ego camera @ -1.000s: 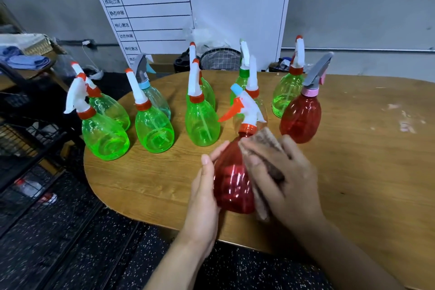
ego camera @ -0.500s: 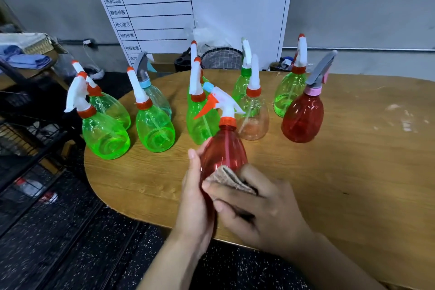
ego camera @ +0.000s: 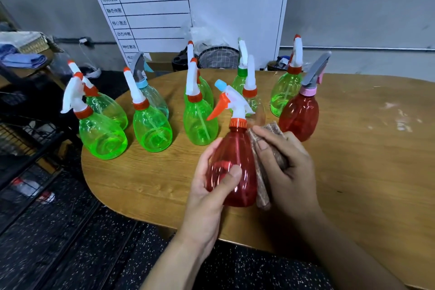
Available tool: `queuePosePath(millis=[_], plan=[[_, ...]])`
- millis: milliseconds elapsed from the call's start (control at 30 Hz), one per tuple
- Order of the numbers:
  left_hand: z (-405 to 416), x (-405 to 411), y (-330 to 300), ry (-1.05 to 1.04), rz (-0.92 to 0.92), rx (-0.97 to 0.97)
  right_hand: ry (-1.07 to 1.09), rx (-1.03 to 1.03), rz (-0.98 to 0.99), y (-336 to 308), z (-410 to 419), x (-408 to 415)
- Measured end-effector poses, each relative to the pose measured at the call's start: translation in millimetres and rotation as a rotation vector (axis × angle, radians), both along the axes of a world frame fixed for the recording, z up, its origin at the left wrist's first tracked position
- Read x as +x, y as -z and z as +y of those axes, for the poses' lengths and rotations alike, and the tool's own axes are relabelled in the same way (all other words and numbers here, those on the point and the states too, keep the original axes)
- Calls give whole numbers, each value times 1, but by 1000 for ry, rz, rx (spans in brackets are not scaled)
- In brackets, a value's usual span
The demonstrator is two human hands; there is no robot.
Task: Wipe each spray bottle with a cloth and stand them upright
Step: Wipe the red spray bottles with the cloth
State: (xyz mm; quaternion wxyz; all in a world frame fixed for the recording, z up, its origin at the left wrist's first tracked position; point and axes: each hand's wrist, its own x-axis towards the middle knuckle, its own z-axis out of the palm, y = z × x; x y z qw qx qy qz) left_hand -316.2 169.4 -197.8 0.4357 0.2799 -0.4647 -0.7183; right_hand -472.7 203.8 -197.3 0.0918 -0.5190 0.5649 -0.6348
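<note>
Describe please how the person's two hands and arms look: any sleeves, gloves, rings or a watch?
The left hand and right hand are both bare: no gloves, no rings visible. The forearms are uncovered as far as the frame shows, with no sleeves, watch or bracelet. Fingernails are short and unpainted.

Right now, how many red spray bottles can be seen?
2. One red bottle is held in the left hand; the other red bottle stands on the table at right. None seems hidden.

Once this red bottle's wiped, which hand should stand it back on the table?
Left, probably. The left hand already grips the red bottle round its body, thumb across the front, holding it nearly upright. The right hand is busy pressing the cloth against its side.
</note>
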Motion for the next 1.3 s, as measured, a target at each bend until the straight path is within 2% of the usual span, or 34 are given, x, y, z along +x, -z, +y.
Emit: queuePosePath(millis=[133, 267, 433, 600, 800, 967, 1033, 1133, 1300], plan=[[2, 0, -1, -3, -1, 21, 2, 7, -70, 1, -1, -5], [1, 2, 4, 34, -58, -17, -37, -37, -60, -2, -1, -6], [1, 1, 7, 7, -149, -138, -86, -33, 134, -10, 3, -10], [5, -2, 10, 47, -240, -243, -4, -33, 307, -20, 3, -21], [12, -4, 9, 64, -272, -273, 190, 31, 262, -23, 2, -36], [12, -3, 9, 39, -300, -273, -112, 79, 332, -31, 6, -42], [11, -3, 9, 53, -298, -273, -68, 97, 375, -32, 6, -46], [11, -3, 8, 63, -297, -262, 110, 115, 358, -32, 5, -50], [10, -2, 9, 69, -299, -264, -141, 117, 297, -32, 6, -50]])
